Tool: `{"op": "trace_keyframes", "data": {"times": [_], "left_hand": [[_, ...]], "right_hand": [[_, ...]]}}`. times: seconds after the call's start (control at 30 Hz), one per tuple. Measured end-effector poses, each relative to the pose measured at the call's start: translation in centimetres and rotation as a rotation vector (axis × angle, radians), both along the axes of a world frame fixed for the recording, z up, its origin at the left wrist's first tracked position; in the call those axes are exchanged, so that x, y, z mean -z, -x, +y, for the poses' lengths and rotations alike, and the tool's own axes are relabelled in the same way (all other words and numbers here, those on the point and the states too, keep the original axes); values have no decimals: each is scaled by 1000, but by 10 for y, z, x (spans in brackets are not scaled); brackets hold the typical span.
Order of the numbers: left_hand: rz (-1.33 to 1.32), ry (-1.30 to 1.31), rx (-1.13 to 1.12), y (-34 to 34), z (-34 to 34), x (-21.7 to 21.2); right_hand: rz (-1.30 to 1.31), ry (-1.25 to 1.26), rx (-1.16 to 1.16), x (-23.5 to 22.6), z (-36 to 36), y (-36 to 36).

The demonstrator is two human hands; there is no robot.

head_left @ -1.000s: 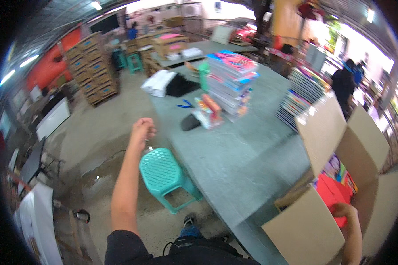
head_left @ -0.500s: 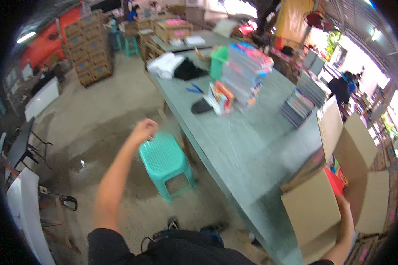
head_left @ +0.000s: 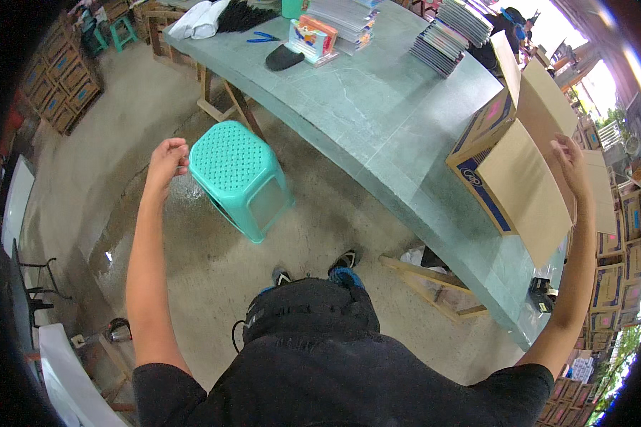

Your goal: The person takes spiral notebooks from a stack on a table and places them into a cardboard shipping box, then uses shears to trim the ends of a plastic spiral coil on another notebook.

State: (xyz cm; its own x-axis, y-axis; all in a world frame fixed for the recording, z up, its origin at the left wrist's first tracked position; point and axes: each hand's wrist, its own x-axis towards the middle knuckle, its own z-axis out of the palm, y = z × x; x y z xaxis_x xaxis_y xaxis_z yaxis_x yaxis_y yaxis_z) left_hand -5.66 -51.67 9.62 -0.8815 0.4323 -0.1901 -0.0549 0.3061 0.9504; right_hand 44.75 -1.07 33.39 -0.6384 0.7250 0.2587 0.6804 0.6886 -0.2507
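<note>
My left hand (head_left: pixel 168 165) hangs in the air just left of a turquoise plastic stool (head_left: pixel 229 158), its fingers loosely curled, slightly apart, with nothing seen in them. Over at the right, my right hand (head_left: pixel 570 162) is raised above an open cardboard box (head_left: pixel 470 153), between its upright flaps. Those fingers are half bent and apart, and they appear to hold nothing. The box stands on the grey-green table (head_left: pixel 377 135) near its right end. A near flap (head_left: pixel 523 181) folds outward and hides the inside of the box.
Farther along the table are stacked thin books (head_left: pixel 452 35), a plastic-wrapped pack (head_left: pixel 312 39), a black oval piece (head_left: pixel 285 58), blue pliers (head_left: pixel 263 37) and white cloth (head_left: pixel 198 20). A tape dispenser (head_left: pixel 543 294) sits by the near edge. Cartons (head_left: pixel 64 78) are piled at far left.
My right hand has come up out of the box. My left hand has shifted left. The view has tilted down, and red contents seen in the box before are now hidden.
</note>
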Motion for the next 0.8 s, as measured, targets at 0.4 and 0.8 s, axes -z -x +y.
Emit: {"op": "trace_keyframes", "data": {"times": [0.4, 0.8], "left_hand": [[-79, 3, 29, 10, -25, 61], [142, 75, 393, 55, 180, 85]], "right_hand": [[-414, -610, 484, 78, 1, 34], [-38, -463, 427, 95, 12, 26]]}}
